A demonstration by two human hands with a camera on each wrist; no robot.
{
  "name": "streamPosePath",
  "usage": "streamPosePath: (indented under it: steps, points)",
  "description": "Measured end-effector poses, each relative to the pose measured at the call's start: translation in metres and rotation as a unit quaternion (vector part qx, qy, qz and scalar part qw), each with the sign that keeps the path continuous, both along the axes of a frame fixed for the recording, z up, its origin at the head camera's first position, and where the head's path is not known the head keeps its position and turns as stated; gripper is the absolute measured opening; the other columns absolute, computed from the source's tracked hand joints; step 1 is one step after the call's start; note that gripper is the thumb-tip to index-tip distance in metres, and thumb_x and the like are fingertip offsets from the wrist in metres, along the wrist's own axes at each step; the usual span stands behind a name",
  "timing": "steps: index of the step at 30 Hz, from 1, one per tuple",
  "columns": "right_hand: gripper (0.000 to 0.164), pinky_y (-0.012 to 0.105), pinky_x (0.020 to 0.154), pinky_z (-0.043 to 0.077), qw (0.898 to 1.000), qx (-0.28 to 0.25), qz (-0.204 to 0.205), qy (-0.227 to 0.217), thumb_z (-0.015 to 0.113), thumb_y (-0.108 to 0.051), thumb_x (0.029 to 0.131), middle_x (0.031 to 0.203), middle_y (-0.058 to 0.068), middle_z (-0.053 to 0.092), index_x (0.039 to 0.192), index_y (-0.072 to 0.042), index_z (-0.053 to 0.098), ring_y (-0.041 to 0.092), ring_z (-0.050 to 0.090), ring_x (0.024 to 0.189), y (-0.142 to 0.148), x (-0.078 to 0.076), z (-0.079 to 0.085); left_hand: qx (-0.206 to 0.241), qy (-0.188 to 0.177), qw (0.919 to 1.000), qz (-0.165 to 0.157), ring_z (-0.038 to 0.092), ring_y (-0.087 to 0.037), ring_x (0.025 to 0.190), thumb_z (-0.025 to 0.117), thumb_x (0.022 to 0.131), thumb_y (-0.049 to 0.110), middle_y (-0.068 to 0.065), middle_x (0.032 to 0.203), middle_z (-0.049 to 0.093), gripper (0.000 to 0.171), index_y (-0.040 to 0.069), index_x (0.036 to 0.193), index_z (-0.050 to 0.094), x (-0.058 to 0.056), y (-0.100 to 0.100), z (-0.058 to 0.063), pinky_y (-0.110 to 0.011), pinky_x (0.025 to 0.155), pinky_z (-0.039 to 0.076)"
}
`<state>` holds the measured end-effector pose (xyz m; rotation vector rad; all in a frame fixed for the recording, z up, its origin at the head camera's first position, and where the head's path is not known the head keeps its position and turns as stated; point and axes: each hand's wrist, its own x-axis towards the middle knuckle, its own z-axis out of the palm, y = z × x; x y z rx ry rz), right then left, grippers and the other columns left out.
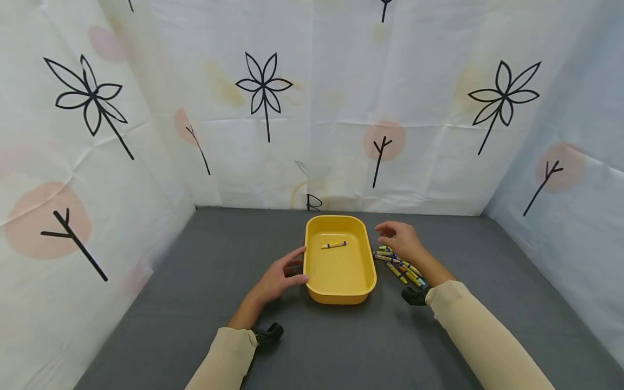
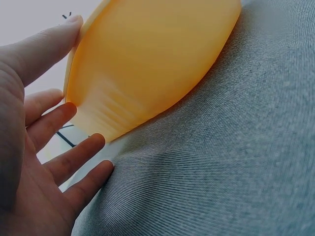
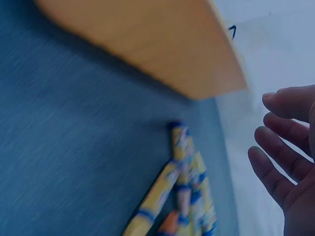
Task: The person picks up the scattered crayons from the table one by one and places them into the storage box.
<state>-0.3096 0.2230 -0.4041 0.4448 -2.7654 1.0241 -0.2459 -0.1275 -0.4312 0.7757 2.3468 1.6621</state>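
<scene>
A yellow plastic tray (image 1: 338, 279) sits on the grey table, and one yellow-and-blue crayon (image 1: 333, 245) lies inside it toward the far end. My left hand (image 1: 279, 279) touches the tray's left side, its thumb at the rim and fingers spread. In the left wrist view the thumb (image 2: 54, 46) lies against the yellow wall. My right hand (image 1: 403, 241) hovers just right of the tray, over a loose heap of crayons (image 1: 411, 275). Its fingers are loosely bent with nothing between them in the right wrist view, where the crayons (image 3: 157, 191) look blurred.
A grey cloth (image 1: 195, 303) covers the table. White fabric walls (image 1: 336, 97) with printed leaves and twigs stand behind and at both sides. Dark wrist devices (image 1: 416, 296) sit at both cream sleeves (image 1: 480, 330).
</scene>
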Motion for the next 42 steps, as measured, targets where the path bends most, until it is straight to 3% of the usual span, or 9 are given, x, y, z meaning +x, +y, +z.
streamPosePath:
  steps: [5, 13, 21, 28, 36, 42]
  points:
    - [0.027, 0.045, 0.076, 0.054, 1.000, 0.003, -0.001, -0.012, 0.067, -0.005, 0.091, 0.105, 0.017, 0.066, 0.117, 0.001, 0.066, 0.031, 0.062, 0.093, 0.016, 0.011, -0.015, 0.000, -0.003, 1.0000, 0.003, 0.041, -0.049, 0.128, 0.065, 0.093, 0.011, -0.025, 0.148, 0.037, 0.069, 0.003, 0.152, 0.031, 0.001, 0.001, 0.001, -0.062, 0.103, 0.034]
    - [0.025, 0.033, 0.061, 0.050, 0.999, 0.033, 0.004, -0.012, 0.071, -0.005, 0.087, 0.088, 0.004, 0.065, 0.111, -0.001, 0.068, 0.018, 0.059, 0.073, 0.028, 0.028, -0.028, -0.006, -0.005, 1.0000, 0.003, 0.042, -0.049, 0.128, 0.065, 0.093, 0.011, -0.025, 0.148, 0.038, 0.069, 0.002, 0.152, 0.030, 0.000, 0.001, 0.003, -0.060, 0.103, 0.035]
    - [0.028, 0.035, 0.066, 0.049, 0.996, 0.085, 0.009, -0.026, 0.076, -0.005, 0.082, 0.086, 0.002, 0.062, 0.109, -0.003, 0.068, 0.017, 0.057, 0.075, 0.026, 0.035, -0.037, 0.004, -0.012, 0.9999, -0.006, 0.042, -0.046, 0.129, 0.065, 0.093, 0.011, -0.026, 0.149, 0.036, 0.070, 0.003, 0.152, 0.030, -0.003, -0.001, -0.001, -0.060, 0.103, 0.036]
    - [0.033, 0.035, 0.063, 0.045, 0.994, 0.107, -0.002, -0.009, 0.077, -0.002, 0.078, 0.079, -0.001, 0.059, 0.110, -0.003, 0.067, 0.014, 0.051, 0.068, 0.022, 0.040, -0.040, 0.004, -0.012, 0.9999, -0.005, 0.042, -0.045, 0.130, 0.066, 0.093, 0.012, -0.025, 0.148, 0.037, 0.071, 0.003, 0.152, 0.029, -0.002, -0.001, -0.001, -0.059, 0.103, 0.036]
    - [0.031, 0.036, 0.063, 0.046, 0.990, 0.138, -0.004, -0.027, 0.076, 0.000, 0.077, 0.075, -0.002, 0.059, 0.108, -0.004, 0.069, 0.014, 0.052, 0.067, 0.018, 0.037, -0.036, 0.002, -0.011, 0.9999, -0.004, 0.042, -0.046, 0.129, 0.066, 0.093, 0.012, -0.026, 0.148, 0.037, 0.071, 0.003, 0.152, 0.029, -0.002, -0.001, -0.002, -0.059, 0.103, 0.036]
    - [0.028, 0.039, 0.066, 0.050, 0.994, 0.107, -0.004, -0.027, 0.072, 0.002, 0.081, 0.083, 0.002, 0.062, 0.109, -0.003, 0.070, 0.020, 0.057, 0.075, 0.021, 0.032, -0.030, 0.008, -0.007, 0.9999, -0.010, 0.042, -0.047, 0.129, 0.066, 0.093, 0.013, -0.025, 0.149, 0.036, 0.071, 0.002, 0.152, 0.029, -0.003, -0.002, -0.002, -0.059, 0.103, 0.036]
